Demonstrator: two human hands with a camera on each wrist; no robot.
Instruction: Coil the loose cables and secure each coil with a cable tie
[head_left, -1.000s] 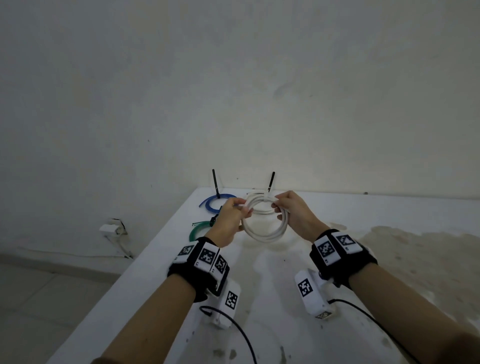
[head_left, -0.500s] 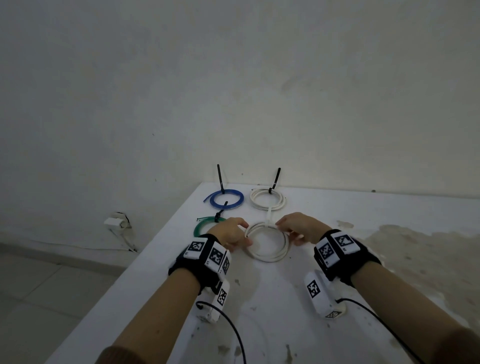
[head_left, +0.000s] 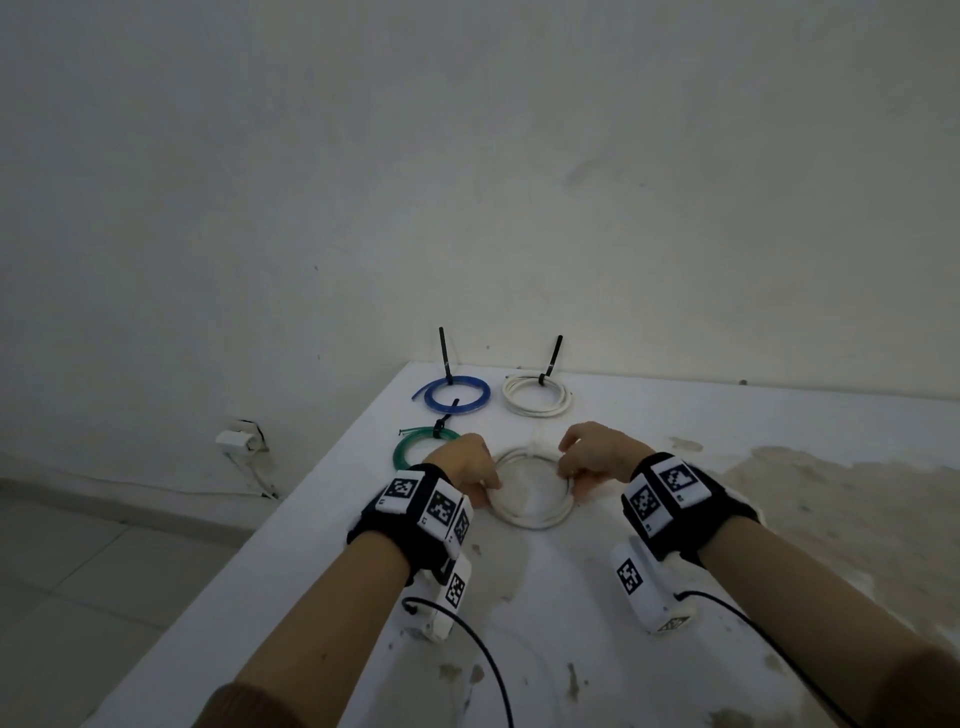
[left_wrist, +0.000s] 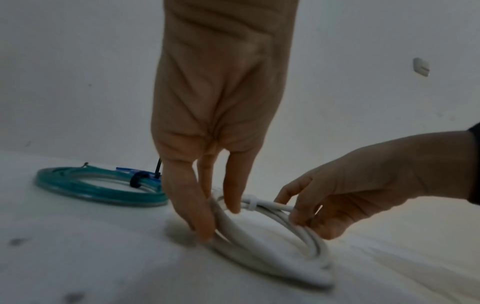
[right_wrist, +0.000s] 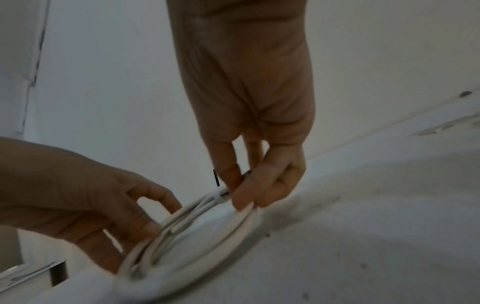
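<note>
A white cable coil (head_left: 535, 521) lies flat on the white table (head_left: 571, 597), bound at its far side by a white cable tie (left_wrist: 252, 202). My left hand (head_left: 462, 467) pinches the coil's left rim between thumb and fingers (left_wrist: 205, 230). On the right rim, my right hand (head_left: 592, 457) pinches the strands with curled fingers (right_wrist: 244, 197), close to the tie (right_wrist: 217, 198). In the wrist views the coil (left_wrist: 272, 253) (right_wrist: 207, 236) looks to be resting on the tabletop.
Three tied coils lie beyond: a green coil (head_left: 402, 449) by my left hand, a blue coil (head_left: 427, 397) and a white coil (head_left: 537, 410) near the wall, with black tie tails standing up. The table's left edge drops to the floor. A wall socket (head_left: 239, 439) sits low on the left.
Both hands have brought the white coil down from mid-air onto the table and nearer to me. They still hold its two sides.
</note>
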